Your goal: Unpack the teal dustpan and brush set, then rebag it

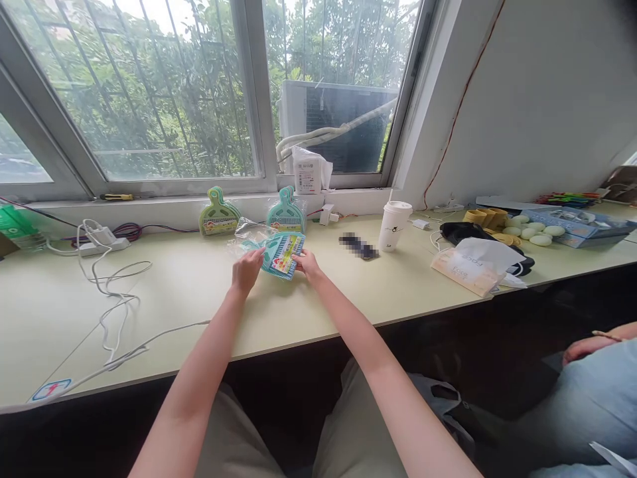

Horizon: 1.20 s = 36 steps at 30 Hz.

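Note:
A teal dustpan-and-brush set with a yellow label is held between both hands above the pale table. Clear plastic wrapping spreads from its upper left end. My left hand is closed at that end, by the handle and the plastic. My right hand grips the set's right edge by the bristles. Behind it, a similar teal set in clear wrapping leans upright against the wall, and a green set leans to its left.
A white cup with a straw stands right of a blurred dark object. Tissue packs, pale green balls and a blue box lie farther right. White cables cross the left side. A person's hand shows lower right.

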{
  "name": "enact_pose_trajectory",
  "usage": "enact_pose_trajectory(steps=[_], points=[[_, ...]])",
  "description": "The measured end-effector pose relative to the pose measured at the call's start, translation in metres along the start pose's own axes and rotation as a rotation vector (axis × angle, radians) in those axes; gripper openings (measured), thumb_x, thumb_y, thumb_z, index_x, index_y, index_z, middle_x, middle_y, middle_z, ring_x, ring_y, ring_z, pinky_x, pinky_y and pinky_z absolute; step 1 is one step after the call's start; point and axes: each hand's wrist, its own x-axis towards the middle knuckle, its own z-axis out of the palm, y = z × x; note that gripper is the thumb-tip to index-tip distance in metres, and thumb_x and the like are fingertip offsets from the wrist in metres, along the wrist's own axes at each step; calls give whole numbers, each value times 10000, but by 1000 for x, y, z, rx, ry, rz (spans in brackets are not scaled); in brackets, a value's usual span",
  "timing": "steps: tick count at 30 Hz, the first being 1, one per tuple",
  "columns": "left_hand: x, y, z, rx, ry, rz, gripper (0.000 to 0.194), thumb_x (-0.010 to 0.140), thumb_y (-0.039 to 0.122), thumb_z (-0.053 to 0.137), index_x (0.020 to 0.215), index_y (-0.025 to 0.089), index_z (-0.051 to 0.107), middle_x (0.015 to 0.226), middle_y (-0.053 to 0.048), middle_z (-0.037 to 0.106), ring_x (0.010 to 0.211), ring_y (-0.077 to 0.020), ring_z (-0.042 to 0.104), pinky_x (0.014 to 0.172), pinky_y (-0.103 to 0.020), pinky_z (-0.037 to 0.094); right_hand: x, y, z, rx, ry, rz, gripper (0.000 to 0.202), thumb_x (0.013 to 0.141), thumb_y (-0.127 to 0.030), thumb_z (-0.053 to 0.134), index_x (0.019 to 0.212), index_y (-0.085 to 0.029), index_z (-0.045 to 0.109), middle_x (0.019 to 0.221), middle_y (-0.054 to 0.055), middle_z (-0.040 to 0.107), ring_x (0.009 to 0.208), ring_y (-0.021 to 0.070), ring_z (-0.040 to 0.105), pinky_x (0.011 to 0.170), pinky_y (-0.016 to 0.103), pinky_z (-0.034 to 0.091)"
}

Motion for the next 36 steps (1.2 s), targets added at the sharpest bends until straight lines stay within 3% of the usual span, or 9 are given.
enact_pose_trajectory(steps=[3,6,9,12,14,19,24,28,36], points=[[0,12,-8,-81,260,-191,538,983,404,399,1495,240,368,1417,-148,526,1402,-297,391,1105,-459,359,-2,0,1,39,1,-36,166,849,-77,622,976,-180,593,870,31,743,775,160,729,795,346,634],[7,9,-19,-205,477,-640,643,991,481,349,1550,216,178,1494,-195,407,1464,-315,286,1133,-531,304,-5,-1,1,77,-15,-79,170,857,-102,622,999,-189,586,889,30,742,763,159,727,790,347,634],[16,-2,-21,-595,364,-832,646,991,514,339,1544,241,146,1505,-195,390,1414,-289,386,1066,-473,414,-6,-1,1,113,-26,-95,163,859,-113,626,997,-186,582,907,35,743,768,158,725,801,343,626],[20,-8,-10,-1155,96,-625,592,969,524,400,1479,234,320,1397,-155,539,1271,-243,555,986,-381,497,-4,1,1,124,-34,-106,185,853,-125,639,1017,-187,581,927,36,746,793,163,724,813,344,619],[19,-5,2,-1401,1,-504,538,929,491,498,1376,194,471,1315,-137,613,1196,-240,608,974,-369,512,-3,4,1,124,-50,-117,186,859,-147,640,1027,-193,577,933,32,746,802,163,722,811,342,617],[16,5,22,-1623,-168,-395,474,793,345,696,1212,147,600,1141,-109,706,1088,-261,656,991,-406,501,-4,5,3,70,-55,-159,162,871,-173,620,1024,-210,583,970,26,739,818,161,711,783,328,605],[14,7,26,-1653,-123,-321,684,686,193,762,1326,171,522,1165,-94,702,1097,-254,655,1034,-414,465,-6,-4,1,-151,41,-118,91,852,-151,599,914,-192,651,1016,36,740,902,171,677,781,307,557],[13,12,24,-1668,-123,-271,704,709,202,760,1358,181,489,1187,-98,687,1119,-253,648,1055,-422,446,-4,-12,-2,-126,66,-154,116,826,-120,607,895,-180,678,1021,28,750,969,172,663,882,313,519],[12,20,16,-1692,-79,-211,713,737,183,745,1393,200,468,1240,-93,669,1197,-250,612,1098,-422,414,0,-22,-9,27,-149,-76,114,849,-73,639,938,-143,641,888,46,754,816,172,717,850,357,587]])
